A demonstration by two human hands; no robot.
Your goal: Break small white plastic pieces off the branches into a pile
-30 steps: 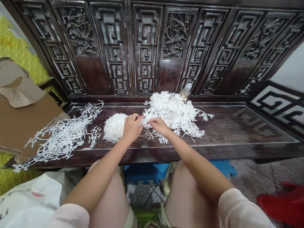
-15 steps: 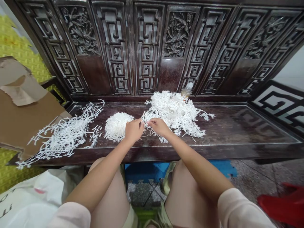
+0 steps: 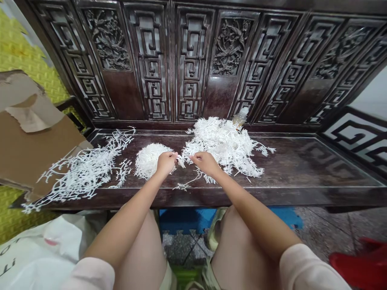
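My left hand (image 3: 165, 164) is pinched on a thin white branching sprig, right beside a dense white ball of the same fibrous material (image 3: 148, 161). My right hand (image 3: 206, 164) pinches the sprig's strands at the near edge of a large loose pile of white sprigs (image 3: 222, 147). A short gap separates my hands, with a white strand (image 3: 180, 160) showing between them. One loose branched sprig (image 3: 189, 183) trails towards the front edge. A further spread of white sprigs (image 3: 86, 171) lies to the left.
All this lies on a dark carved wooden bench seat (image 3: 298, 161) with a fretwork back (image 3: 193, 66). A small bottle (image 3: 240, 117) stands behind the pile. Torn cardboard (image 3: 33, 137) sits at left, a white plastic bag (image 3: 39, 251) below, and a red object (image 3: 359, 264) on the floor.
My hands have drawn slightly apart, the left moving towards the white ball. A loose sprig now trails further towards the bench's front edge. The view has shifted a little.
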